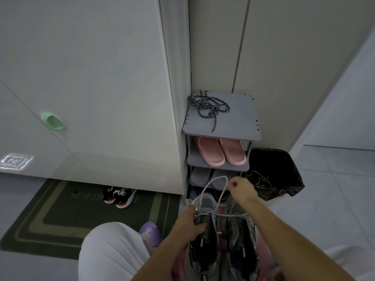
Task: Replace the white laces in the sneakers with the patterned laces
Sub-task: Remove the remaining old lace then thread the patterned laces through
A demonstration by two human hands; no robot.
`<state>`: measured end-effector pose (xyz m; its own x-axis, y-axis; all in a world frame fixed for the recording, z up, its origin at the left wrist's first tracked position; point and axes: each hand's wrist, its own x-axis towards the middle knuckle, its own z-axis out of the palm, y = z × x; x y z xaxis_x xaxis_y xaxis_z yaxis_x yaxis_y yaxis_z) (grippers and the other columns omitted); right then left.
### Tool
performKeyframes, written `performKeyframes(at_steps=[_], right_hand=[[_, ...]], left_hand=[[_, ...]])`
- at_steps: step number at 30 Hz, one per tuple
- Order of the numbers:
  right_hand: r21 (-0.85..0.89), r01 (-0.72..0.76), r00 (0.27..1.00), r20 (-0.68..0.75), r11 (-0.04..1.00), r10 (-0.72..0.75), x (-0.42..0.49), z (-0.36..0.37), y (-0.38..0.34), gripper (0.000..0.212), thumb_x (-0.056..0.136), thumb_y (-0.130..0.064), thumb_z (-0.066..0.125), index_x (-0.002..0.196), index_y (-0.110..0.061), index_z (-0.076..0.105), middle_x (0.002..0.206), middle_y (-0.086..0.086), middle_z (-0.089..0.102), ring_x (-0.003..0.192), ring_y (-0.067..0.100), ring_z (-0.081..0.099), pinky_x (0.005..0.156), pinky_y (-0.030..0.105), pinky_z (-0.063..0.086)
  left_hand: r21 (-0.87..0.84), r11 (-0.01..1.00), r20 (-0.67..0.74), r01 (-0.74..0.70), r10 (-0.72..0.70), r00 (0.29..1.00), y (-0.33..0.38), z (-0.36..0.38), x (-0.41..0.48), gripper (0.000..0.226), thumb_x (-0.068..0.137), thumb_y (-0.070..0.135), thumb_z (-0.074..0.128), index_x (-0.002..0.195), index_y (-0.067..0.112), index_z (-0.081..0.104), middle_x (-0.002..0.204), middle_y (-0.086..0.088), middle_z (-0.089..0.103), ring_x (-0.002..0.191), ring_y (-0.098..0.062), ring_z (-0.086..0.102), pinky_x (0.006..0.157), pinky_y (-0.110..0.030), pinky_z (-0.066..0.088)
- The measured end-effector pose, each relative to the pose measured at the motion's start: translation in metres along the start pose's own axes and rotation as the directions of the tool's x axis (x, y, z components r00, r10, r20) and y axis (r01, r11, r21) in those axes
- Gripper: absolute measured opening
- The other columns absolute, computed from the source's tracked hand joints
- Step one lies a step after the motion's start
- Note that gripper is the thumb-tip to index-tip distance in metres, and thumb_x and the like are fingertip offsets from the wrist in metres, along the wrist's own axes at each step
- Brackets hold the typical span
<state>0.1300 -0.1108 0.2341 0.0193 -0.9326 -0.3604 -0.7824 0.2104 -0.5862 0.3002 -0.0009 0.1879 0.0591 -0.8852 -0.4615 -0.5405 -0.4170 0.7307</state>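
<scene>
Fingers [233,184] of the right hand [242,190] are closed in a pinch on the white lace [215,180], which we see drawn up in a loop above the left sneaker [205,240]; the left hand [189,220] curls round that shoe's throat; the right sneaker [241,246] sits just beside it, a strand of lace lying across it; beyond, in the corner, stands a grey shoe rack [239,122], the patterned laces [209,106] heaped on its top shelf, pink slippers [221,153] one shelf down; a black bag [280,179] sits at its right, a doormat [60,216] at its left.
</scene>
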Motion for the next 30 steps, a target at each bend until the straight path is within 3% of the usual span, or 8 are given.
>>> performKeyframes(at_steps=[2, 4, 8, 12, 19, 24, 27, 30], right_hand=[[-0.134, -0.026, 0.983, 0.177, 0.991, 0.050, -0.012, 0.016, 0.005, 0.034, 0.091, -0.044, 0.054, 0.064, -0.022, 0.054, 0.076, 0.005, 0.060, 0.079, 0.022, 0.060, 0.072, 0.027, 0.043], [-0.247, -0.015, 0.965, 0.251, 0.969, 0.079, -0.027, 0.034, 0.008, 0.036, 0.087, -0.055, 0.053, 0.067, -0.026, 0.058, 0.082, 0.002, 0.066, 0.085, 0.020, 0.064, 0.080, 0.029, 0.045], [-0.182, 0.005, 0.990, 0.141, 0.983, 0.021, -0.040, 0.050, 0.003, 0.032, 0.088, -0.042, 0.057, 0.062, -0.024, 0.049, 0.081, -0.006, 0.060, 0.090, 0.017, 0.059, 0.097, 0.037, 0.037], [-0.216, 0.052, 0.996, 0.086, 0.975, -0.034, -0.035, 0.048, -0.003, 0.034, 0.091, -0.033, 0.052, 0.059, -0.023, 0.043, 0.079, -0.005, 0.055, 0.093, 0.020, 0.059, 0.092, 0.034, 0.038], [0.007, 0.027, 0.993, -0.117, 1.000, -0.026, 0.006, -0.012, -0.005, 0.038, 0.092, -0.035, 0.054, 0.057, -0.023, 0.044, 0.062, -0.003, 0.050, 0.077, 0.027, 0.055, 0.077, 0.035, 0.038], [-0.159, -0.085, 0.983, 0.145, 0.984, 0.109, -0.008, 0.015, 0.008, 0.044, 0.090, -0.048, 0.050, 0.060, -0.017, 0.050, 0.076, 0.007, 0.060, 0.086, 0.027, 0.061, 0.067, 0.027, 0.043], [-0.258, -0.038, 0.978, 0.190, 0.965, 0.089, -0.027, 0.041, 0.011, 0.043, 0.084, -0.058, 0.052, 0.075, -0.017, 0.063, 0.081, 0.001, 0.063, 0.088, 0.022, 0.061, 0.086, 0.033, 0.045], [-0.255, -0.009, 0.991, 0.125, 0.967, 0.042, -0.038, 0.058, 0.007, 0.030, 0.089, -0.039, 0.053, 0.066, -0.021, 0.058, 0.076, -0.005, 0.057, 0.093, 0.019, 0.061, 0.095, 0.036, 0.038]], left_hand=[[0.011, 1.000, -0.001, 0.005, -0.005, 1.000, 0.001, 0.000, 0.000, 0.059, 0.082, 0.025, 0.068, 0.132, 0.016, 0.037, 0.131, 0.000, 0.052, 0.112, -0.011, 0.053, 0.088, -0.019, 0.041], [0.022, 1.000, -0.004, 0.008, -0.008, 1.000, 0.001, 0.000, -0.001, 0.060, 0.082, 0.024, 0.067, 0.133, 0.017, 0.036, 0.132, 0.000, 0.051, 0.115, -0.012, 0.053, 0.088, -0.019, 0.041], [0.036, 0.999, -0.015, 0.000, 0.001, 1.000, 0.002, 0.000, -0.002, 0.060, 0.083, 0.023, 0.066, 0.134, 0.015, 0.035, 0.132, 0.000, 0.051, 0.114, -0.012, 0.053, 0.086, -0.018, 0.041], [0.018, 1.000, -0.009, -0.007, 0.007, 1.000, 0.001, -0.001, -0.003, 0.057, 0.083, 0.023, 0.066, 0.132, 0.015, 0.038, 0.128, 0.000, 0.054, 0.103, -0.007, 0.052, 0.088, -0.021, 0.043], [-0.003, 1.000, -0.014, -0.007, 0.007, 1.000, 0.001, 0.001, -0.002, 0.052, 0.083, 0.025, 0.066, 0.127, 0.016, 0.040, 0.118, 0.005, 0.054, 0.101, -0.008, 0.052, 0.085, -0.021, 0.044], [0.013, 1.000, -0.004, 0.003, -0.003, 1.000, 0.003, 0.000, -0.003, 0.057, 0.083, 0.026, 0.066, 0.131, 0.017, 0.038, 0.128, 0.002, 0.053, 0.103, -0.007, 0.050, 0.088, -0.020, 0.041], [0.028, 1.000, -0.005, 0.005, -0.005, 1.000, 0.004, -0.001, -0.004, 0.059, 0.083, 0.024, 0.066, 0.134, 0.016, 0.036, 0.130, 0.000, 0.051, 0.108, -0.010, 0.052, 0.086, -0.019, 0.041], [0.043, 0.999, -0.010, -0.004, 0.005, 1.000, 0.004, -0.001, -0.005, 0.058, 0.083, 0.024, 0.065, 0.132, 0.015, 0.037, 0.129, -0.002, 0.052, 0.106, -0.009, 0.051, 0.084, -0.019, 0.040]])
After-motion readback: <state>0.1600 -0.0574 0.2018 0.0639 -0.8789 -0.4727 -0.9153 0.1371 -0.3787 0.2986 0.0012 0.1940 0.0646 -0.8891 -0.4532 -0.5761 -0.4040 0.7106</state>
